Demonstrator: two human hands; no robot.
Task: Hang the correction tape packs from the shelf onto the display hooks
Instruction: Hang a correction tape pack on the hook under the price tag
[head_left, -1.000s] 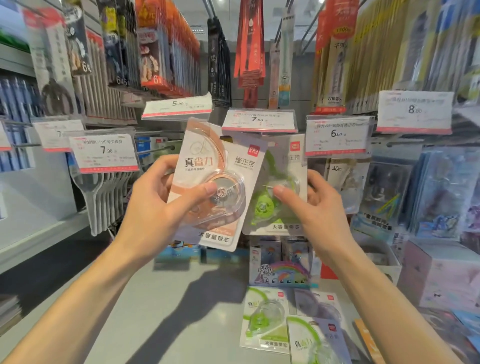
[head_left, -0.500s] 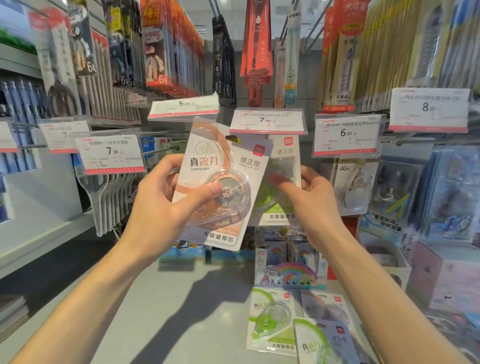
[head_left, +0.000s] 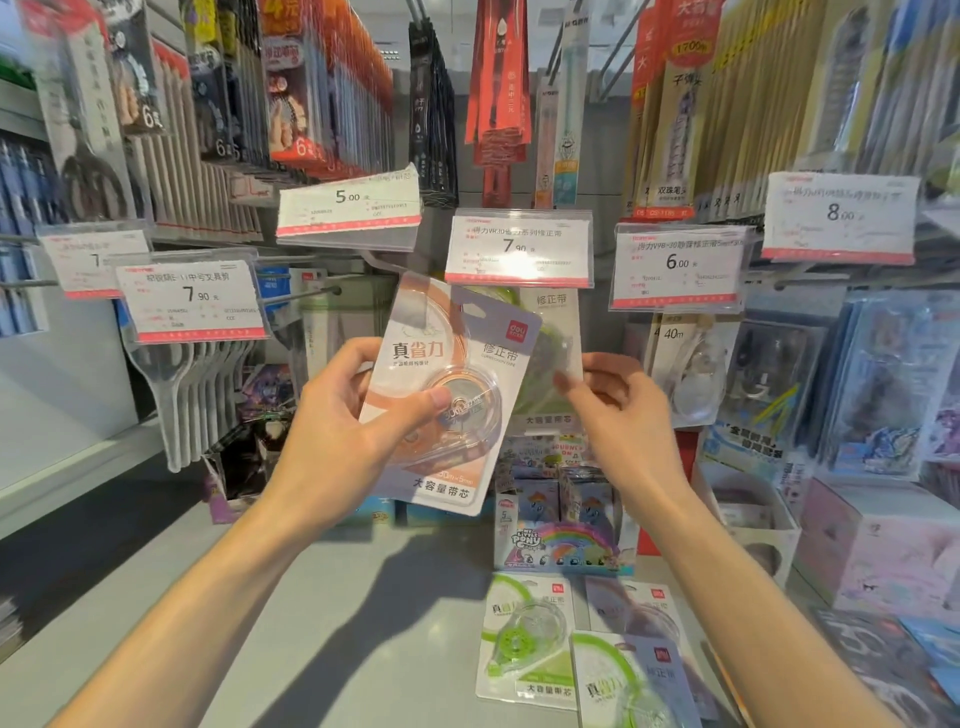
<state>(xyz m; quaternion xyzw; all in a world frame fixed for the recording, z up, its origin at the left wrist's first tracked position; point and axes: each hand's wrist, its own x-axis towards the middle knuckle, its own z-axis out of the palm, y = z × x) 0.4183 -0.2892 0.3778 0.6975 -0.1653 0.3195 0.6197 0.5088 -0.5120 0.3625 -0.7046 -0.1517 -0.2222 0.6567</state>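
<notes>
My left hand (head_left: 337, 436) grips an orange correction tape pack (head_left: 457, 364) upright in front of the display, thumb pressed on its clear blister. Behind it, a green correction tape pack (head_left: 553, 395) hangs under the 7.90 price tag (head_left: 519, 249); its hook is hidden by the tag. My right hand (head_left: 623, 415) pinches that green pack's right edge. Three more packs lie on the grey shelf (head_left: 363, 623): a green one (head_left: 524, 639), a purple one (head_left: 639, 608) and another green one (head_left: 623, 686) at the bottom edge.
A bare hook (head_left: 311, 293) juts out left of the orange pack. Scissors (head_left: 187, 395) hang at the left. A pony-themed display box (head_left: 561, 540) stands behind the shelf packs. Clear tape packs hang under the 6.00 tag (head_left: 675, 265). Pink boxes (head_left: 883, 545) sit at the right.
My right hand has moved the green pack up and back, from beside the orange pack to under the 7.90 tag. My left hand still grips the orange pack.
</notes>
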